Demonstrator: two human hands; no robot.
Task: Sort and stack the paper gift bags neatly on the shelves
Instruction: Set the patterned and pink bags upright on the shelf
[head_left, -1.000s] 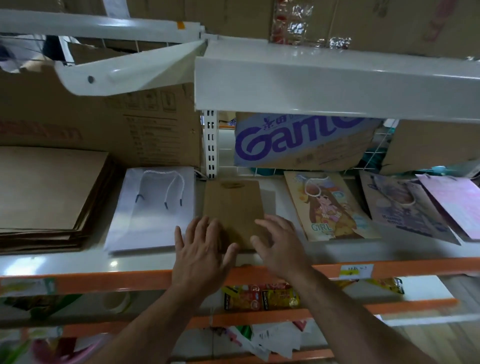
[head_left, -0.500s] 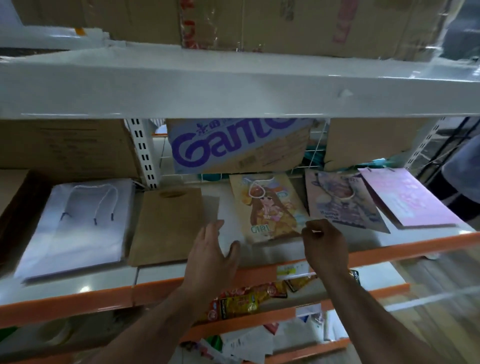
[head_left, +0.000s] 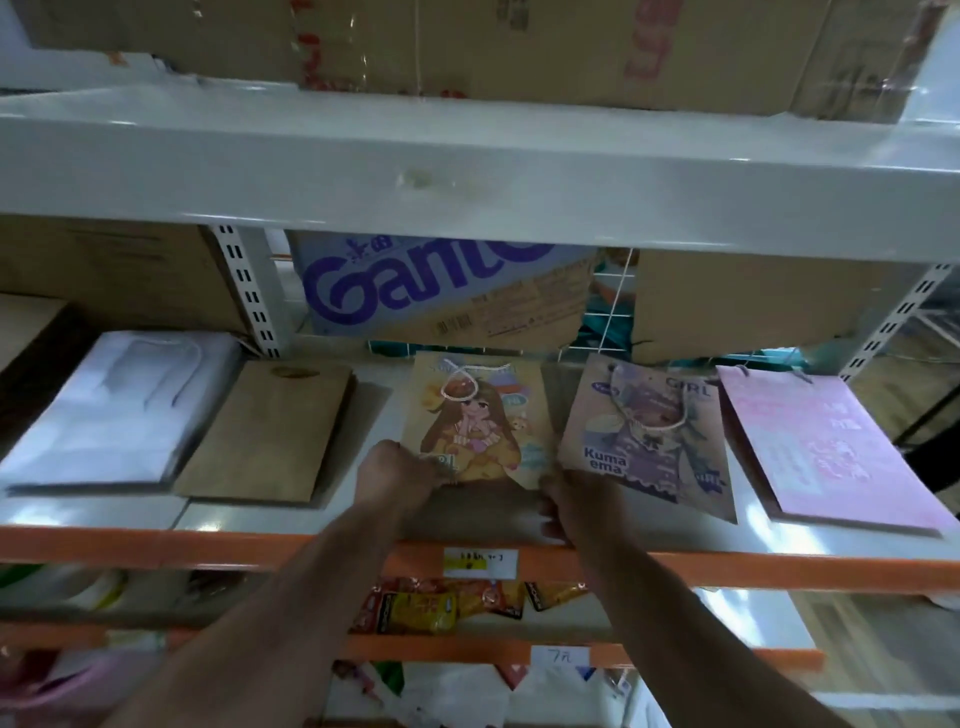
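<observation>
Bright yellow and red snack packets (head_left: 421, 610) fill the lower tier, under a small white tag hand-marked "7". Above them, a yellow-and-white price label (head_left: 480, 562), its writing too blurred to read, sits on the orange front edge of the white metal shelf (head_left: 208, 551). A person reaches in with both arms. The left hand (head_left: 395, 470) and right hand (head_left: 576, 506) clamp the near corners of a yellow paper gift bag with a cartoon girl and white cord handle (head_left: 478, 415), which lies flat mid-shelf; the curled fingers (head_left: 551, 522) pinch its near edge, partly covering the word "GIRL". Just right lies a purple cartoon paper gift bag (head_left: 649, 431) marked "Kuma ema" and "GIRL", then a pink paper gift bag (head_left: 821, 447). To the left lie a plain brown kraft paper bag (head_left: 270, 431) and a stack of white paper bags (head_left: 114, 410). Behind leans a cardboard box with large purple lettering (head_left: 441, 291), partly hidden by the white upper shelf (head_left: 467, 171) carrying brown cardboard cartons (head_left: 571, 47).
</observation>
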